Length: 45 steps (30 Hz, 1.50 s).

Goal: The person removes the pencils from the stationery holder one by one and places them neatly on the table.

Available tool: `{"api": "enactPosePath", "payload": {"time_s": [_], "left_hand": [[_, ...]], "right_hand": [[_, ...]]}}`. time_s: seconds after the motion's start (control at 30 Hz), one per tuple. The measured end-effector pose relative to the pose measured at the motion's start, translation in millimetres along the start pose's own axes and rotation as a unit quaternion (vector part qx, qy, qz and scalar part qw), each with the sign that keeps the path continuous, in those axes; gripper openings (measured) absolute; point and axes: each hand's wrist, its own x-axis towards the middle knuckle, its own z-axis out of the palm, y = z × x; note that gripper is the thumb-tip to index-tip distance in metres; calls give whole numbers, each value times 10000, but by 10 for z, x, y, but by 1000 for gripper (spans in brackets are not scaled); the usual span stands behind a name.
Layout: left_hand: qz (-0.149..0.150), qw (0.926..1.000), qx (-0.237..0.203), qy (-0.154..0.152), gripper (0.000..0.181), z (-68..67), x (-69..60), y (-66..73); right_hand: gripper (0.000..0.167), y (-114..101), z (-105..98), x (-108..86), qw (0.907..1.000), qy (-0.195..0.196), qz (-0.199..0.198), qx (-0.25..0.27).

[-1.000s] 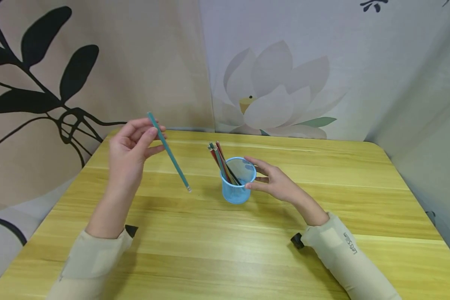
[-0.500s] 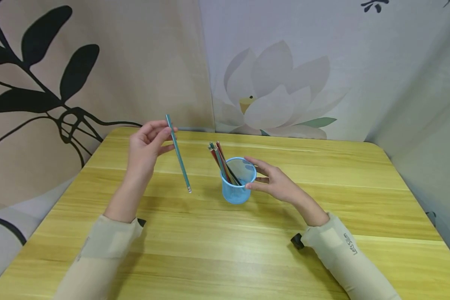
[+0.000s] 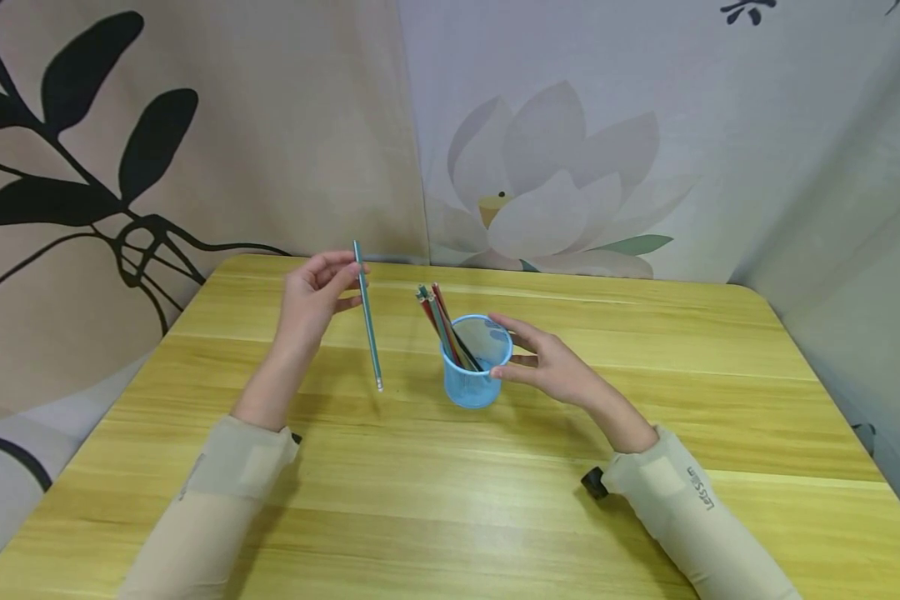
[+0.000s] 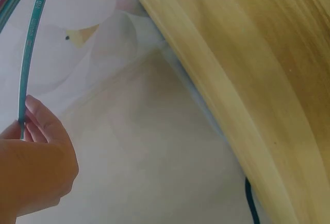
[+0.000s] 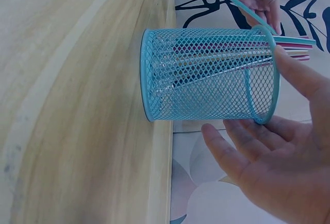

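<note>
The left hand (image 3: 305,302) pinches a slim teal pencil (image 3: 370,325), its white-tipped end down, over the yellow-brown wooden table (image 3: 435,500), left of an upright light-blue cylindrical mesh cup (image 3: 471,389). The right hand (image 3: 555,365) holds the cup's rim between thumb and fingers; several slim coloured pencils (image 3: 442,322) lean inside.

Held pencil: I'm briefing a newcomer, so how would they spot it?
On the wooden table stands a blue mesh cup. Left of it, the person's left hand pinches a teal pencil, white-tipped end down. Unlike the pencils in the cup, it is held in the air.
</note>
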Motion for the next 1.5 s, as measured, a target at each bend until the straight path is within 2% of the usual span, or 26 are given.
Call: {"api": "enactPosePath", "payload": {"time_s": [0.27,0.57,0.63,0.87,1.07,1.5], "left_hand": [[-299,9988,385,14,26,3,56,-99],[-527,9966,624,-92,21,3,109,-206],[-579,9959,687,-128,25,3,122,-237],[-824,9917,973,-179,38,31,157,-333],[-1033,9867,1236,-225,38,30,188,-423],[-1222,9784,1642,-299,35,40,285,-601]], "right_hand": [[76,4,0,-5,10000,27,-19,-23],[75,11,2,0,10000,41,-11,-80],[75,14,2,-2,10000,37,4,-80],[75,17,1,-5,10000,48,28,-51],[75,20,5,0,10000,28,9,11],[75,25,4,-1,10000,27,0,44]]}}
